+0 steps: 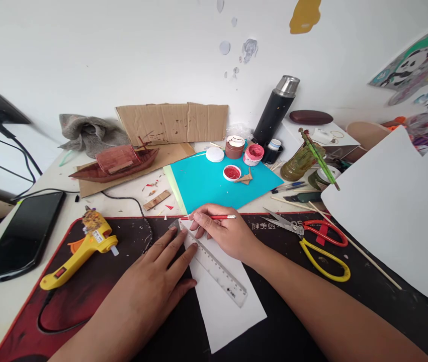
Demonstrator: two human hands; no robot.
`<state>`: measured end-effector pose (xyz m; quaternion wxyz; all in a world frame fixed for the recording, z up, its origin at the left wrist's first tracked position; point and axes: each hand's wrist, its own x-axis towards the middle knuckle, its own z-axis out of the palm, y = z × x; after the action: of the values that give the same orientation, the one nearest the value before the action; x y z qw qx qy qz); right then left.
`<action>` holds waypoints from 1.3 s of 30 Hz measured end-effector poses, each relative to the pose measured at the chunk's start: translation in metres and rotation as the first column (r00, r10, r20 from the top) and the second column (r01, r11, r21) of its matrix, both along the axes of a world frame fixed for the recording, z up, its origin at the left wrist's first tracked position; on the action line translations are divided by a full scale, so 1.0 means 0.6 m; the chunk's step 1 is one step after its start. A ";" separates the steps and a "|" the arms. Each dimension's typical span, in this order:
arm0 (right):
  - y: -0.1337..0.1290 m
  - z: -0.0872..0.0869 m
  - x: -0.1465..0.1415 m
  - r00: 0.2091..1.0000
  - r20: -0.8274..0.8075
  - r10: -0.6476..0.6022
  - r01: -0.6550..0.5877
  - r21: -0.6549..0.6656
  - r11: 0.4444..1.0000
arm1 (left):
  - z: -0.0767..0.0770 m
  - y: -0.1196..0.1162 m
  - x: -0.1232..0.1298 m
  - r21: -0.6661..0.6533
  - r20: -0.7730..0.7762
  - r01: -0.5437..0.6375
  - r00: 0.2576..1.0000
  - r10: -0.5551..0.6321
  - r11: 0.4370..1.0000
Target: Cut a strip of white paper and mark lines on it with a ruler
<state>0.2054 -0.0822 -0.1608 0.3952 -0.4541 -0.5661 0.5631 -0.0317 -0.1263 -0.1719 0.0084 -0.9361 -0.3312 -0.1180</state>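
My right hand (pixel 223 231) grips a red pencil (pixel 219 217) with a white end, its tip by the upper end of a clear ruler (pixel 221 271). The ruler lies slantwise on a strip of white paper (pixel 225 327). With fingers stretched out, my left hand (pixel 157 269) lies flat across the paper's left edge and presses on the ruler's upper part. Both hands rest over a dark desk mat (pixel 183 332) with a red border.
A yellow glue gun (pixel 85 251) and a phone (pixel 23 236) lie at left, scissors (pixel 304 231) at right. Behind stand a brown model boat (pixel 119 163), paint pots (pixel 235 147) on a blue sheet (pixel 202 178), and a black flask (pixel 274 113). White sheets (pixel 398 211) cover the far right.
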 end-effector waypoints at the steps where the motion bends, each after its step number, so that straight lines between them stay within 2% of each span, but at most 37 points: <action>1: 0.000 0.000 0.000 1.000 0.003 0.000 0.000 -0.001 1.000 | 0.000 0.000 0.000 0.002 -0.010 0.000 1.000 0.000 1.000; 9: -0.001 0.003 -0.002 1.000 -0.007 0.005 -0.005 0.020 1.000 | 0.005 0.001 0.004 0.045 -0.026 0.014 1.000 -0.013 0.999; 15: -0.001 0.000 -0.002 0.999 -0.035 0.005 -0.005 0.016 1.000 | 0.005 0.001 0.003 0.005 -0.026 -0.004 1.000 0.004 1.000; 21: -0.004 0.004 0.001 0.999 -0.033 -0.002 0.002 0.018 1.000 | 0.006 0.000 0.006 0.106 -0.075 0.012 0.997 -0.004 0.994; 27: -0.008 0.002 0.007 1.000 0.031 -0.001 -0.001 0.054 0.999 | 0.006 0.001 0.003 0.030 -0.040 0.003 0.999 -0.001 1.000; 34: -0.015 0.009 0.017 0.995 0.095 -0.006 -0.004 0.112 0.994 | 0.005 0.000 0.004 0.049 -0.042 0.002 0.999 0.000 0.999; 39: -0.018 0.012 0.023 0.996 0.089 -0.006 -0.003 0.100 0.995 | 0.007 -0.001 0.004 0.039 -0.040 0.004 0.999 -0.003 0.999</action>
<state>0.2195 -0.0930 -0.1535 0.3924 -0.4589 -0.6103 0.5128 -0.0296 -0.1269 -0.1676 0.0332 -0.9385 -0.3269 -0.1060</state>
